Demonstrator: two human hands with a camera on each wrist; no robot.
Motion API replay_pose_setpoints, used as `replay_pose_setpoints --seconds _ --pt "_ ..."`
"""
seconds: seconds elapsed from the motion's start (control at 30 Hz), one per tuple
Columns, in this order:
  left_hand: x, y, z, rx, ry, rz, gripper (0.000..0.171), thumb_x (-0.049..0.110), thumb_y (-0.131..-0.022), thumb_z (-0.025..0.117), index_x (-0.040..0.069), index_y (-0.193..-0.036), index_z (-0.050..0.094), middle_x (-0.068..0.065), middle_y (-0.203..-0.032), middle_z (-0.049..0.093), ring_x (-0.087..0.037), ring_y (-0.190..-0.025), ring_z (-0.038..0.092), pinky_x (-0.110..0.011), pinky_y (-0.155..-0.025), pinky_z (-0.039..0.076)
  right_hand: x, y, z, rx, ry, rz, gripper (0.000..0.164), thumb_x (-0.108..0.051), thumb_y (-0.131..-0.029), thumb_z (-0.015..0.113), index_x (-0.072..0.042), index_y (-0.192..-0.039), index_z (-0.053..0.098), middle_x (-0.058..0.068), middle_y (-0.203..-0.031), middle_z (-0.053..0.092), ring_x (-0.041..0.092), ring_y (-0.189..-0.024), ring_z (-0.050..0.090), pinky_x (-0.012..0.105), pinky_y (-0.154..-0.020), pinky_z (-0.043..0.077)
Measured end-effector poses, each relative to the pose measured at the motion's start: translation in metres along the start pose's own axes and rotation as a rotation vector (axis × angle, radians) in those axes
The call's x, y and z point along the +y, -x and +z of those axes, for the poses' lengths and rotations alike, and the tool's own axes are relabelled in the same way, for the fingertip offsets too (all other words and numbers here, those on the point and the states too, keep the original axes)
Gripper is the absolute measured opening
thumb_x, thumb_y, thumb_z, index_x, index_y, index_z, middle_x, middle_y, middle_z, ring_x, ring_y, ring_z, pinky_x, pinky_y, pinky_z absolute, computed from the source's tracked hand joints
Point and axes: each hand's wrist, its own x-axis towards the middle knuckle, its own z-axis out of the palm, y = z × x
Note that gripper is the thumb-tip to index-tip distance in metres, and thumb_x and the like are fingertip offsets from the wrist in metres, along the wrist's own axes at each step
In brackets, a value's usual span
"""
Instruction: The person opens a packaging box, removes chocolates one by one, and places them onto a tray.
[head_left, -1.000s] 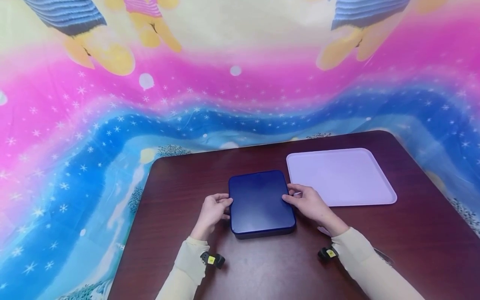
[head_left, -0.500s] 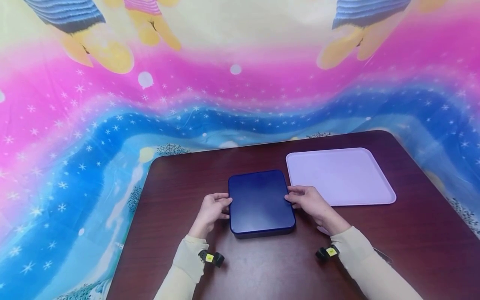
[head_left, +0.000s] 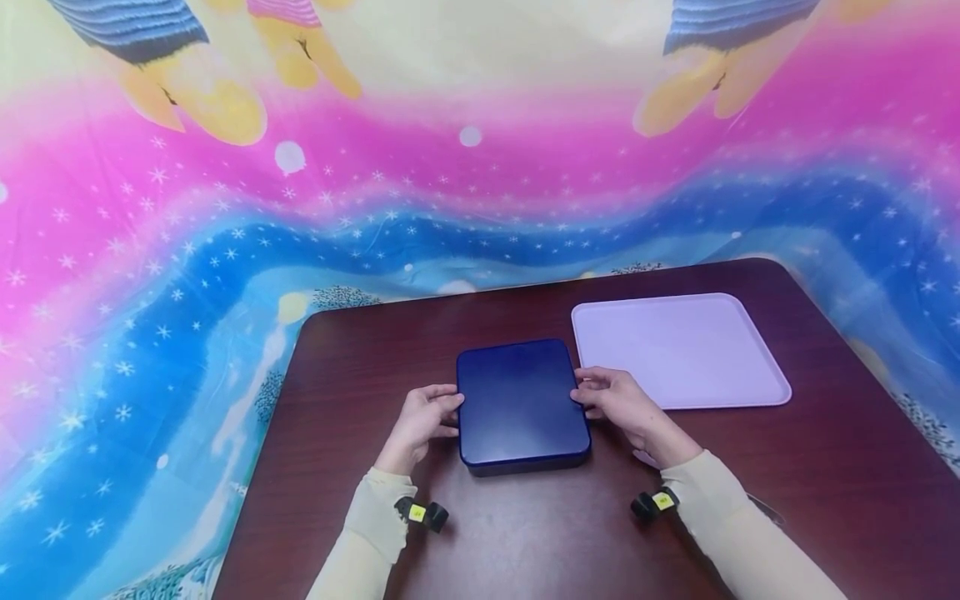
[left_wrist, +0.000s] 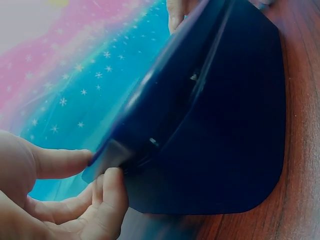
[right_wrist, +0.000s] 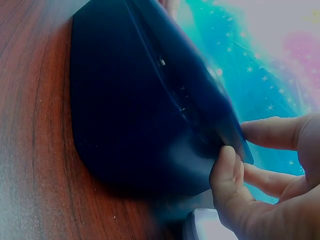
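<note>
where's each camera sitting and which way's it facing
Head: on the head, forward and down over blue box and lilac tray; left hand, right hand, sleeves show.
Left wrist: worn there, facing the box from near left; left fingers show.
Right wrist: worn there, facing the box from near right; right fingers show.
Wrist views share box, table, patterned cloth; each catches the other hand's edge.

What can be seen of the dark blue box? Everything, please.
The dark blue box is squarish and shallow, with rounded corners and a smooth, slightly glossy top; metal or plastic, I can't tell. The wrist views show a line along its near side, with small bright specks above it. It sits on the dark reddish-brown table, left of the lavender tray. The left hand and right hand pinch its upper edge on opposite sides. Contents aren't visible.
</note>
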Motion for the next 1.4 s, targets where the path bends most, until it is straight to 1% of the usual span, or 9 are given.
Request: replay_pose_setpoints --seconds 0.07,0.23,0.33,0.67,0.8,1.03,1.2,1.33,1.4 --pt "0.0 0.0 0.0 0.001 0.002 0.002 0.033 0.006 -0.096 0.065 -0.009 -0.125 0.06 -0.003 -0.083 0.068 -0.017 -0.069 0.061 -0.029 -0.055 0.057 -0.001 0.001 0.0 -0.004 0.0 -0.001 0.057 -0.009 -0.096 0.066 0.009 -0.145 0.043 0.019 -0.119 0.059 0.011 -0.091 0.063 0.029 -0.076 0.057" --pt "0.001 0.0 0.0 0.002 -0.002 0.01 0.033 0.006 -0.095 0.066 -0.009 -0.124 0.06 -0.003 -0.083 0.068 -0.017 -0.069 0.061 -0.028 -0.055 0.057 -0.002 0.001 0.0 -0.007 0.016 -0.01 0.059 -0.011 -0.096 0.067 0.009 -0.146 0.043 0.026 -0.128 0.057 0.014 -0.092 0.062 0.029 -0.077 0.058" --pt "0.001 0.0 0.0 0.001 -0.003 0.012 0.034 0.006 -0.095 0.066 -0.009 -0.125 0.06 -0.003 -0.083 0.068 -0.017 -0.069 0.061 -0.028 -0.055 0.057 -0.002 0.002 -0.001 -0.006 0.016 -0.013 0.059 -0.011 -0.096 0.067 0.008 -0.146 0.043 0.026 -0.128 0.057 0.015 -0.092 0.062 0.03 -0.077 0.058" --pt "0.009 0.003 -0.001 0.011 -0.023 0.035 0.035 0.008 -0.095 0.068 -0.007 -0.126 0.061 -0.005 -0.087 0.068 -0.017 -0.072 0.06 -0.031 -0.058 0.059 -0.004 0.001 -0.003 0.006 0.009 -0.022 0.057 -0.011 -0.097 0.066 0.007 -0.147 0.044 0.015 -0.114 0.059 0.01 -0.089 0.063 0.028 -0.076 0.057" --pt "0.013 0.004 -0.001 0.007 -0.026 0.046 0.036 0.008 -0.096 0.068 -0.007 -0.127 0.06 -0.003 -0.087 0.068 -0.016 -0.072 0.06 -0.033 -0.058 0.06 -0.009 0.004 -0.002 0.003 0.004 -0.034 0.059 -0.011 -0.097 0.066 0.008 -0.148 0.042 0.016 -0.116 0.058 0.01 -0.089 0.063 0.028 -0.075 0.057" --pt "0.024 0.005 -0.002 0.017 -0.03 0.064 0.033 0.007 -0.095 0.068 -0.004 -0.125 0.064 -0.005 -0.088 0.069 -0.016 -0.071 0.062 -0.038 -0.062 0.061 -0.014 0.003 -0.006 0.016 0.038 -0.036 0.059 -0.014 -0.098 0.065 0.003 -0.149 0.043 0.018 -0.12 0.056 0.013 -0.091 0.064 0.03 -0.08 0.057" --pt "0.031 0.007 -0.002 0.022 -0.023 0.077 0.034 0.007 -0.095 0.069 -0.005 -0.126 0.064 -0.007 -0.092 0.072 -0.016 -0.072 0.064 -0.038 -0.063 0.061 -0.021 0.004 -0.007 0.034 0.039 -0.053 0.06 -0.014 -0.097 0.067 0.001 -0.15 0.044 0.014 -0.117 0.057 0.014 -0.084 0.064 0.033 -0.08 0.057" --pt "0.037 0.008 -0.003 0.015 -0.02 0.084 0.036 0.006 -0.095 0.069 -0.006 -0.129 0.062 -0.011 -0.098 0.072 -0.019 -0.075 0.065 -0.046 -0.069 0.062 -0.025 0.005 -0.006 0.052 0.013 -0.076 0.058 -0.011 -0.096 0.067 0.001 -0.148 0.045 0.011 -0.112 0.057 0.013 -0.082 0.063 0.032 -0.079 0.057" --pt "0.04 0.01 -0.003 0.009 -0.015 0.084 0.037 0.006 -0.095 0.069 -0.005 -0.13 0.062 -0.011 -0.1 0.07 -0.019 -0.076 0.067 -0.049 -0.072 0.062 -0.027 0.005 -0.005 0.059 0.004 -0.098 0.057 -0.009 -0.096 0.067 0.002 -0.147 0.046 0.011 -0.111 0.057 0.012 -0.082 0.063 0.031 -0.078 0.058"
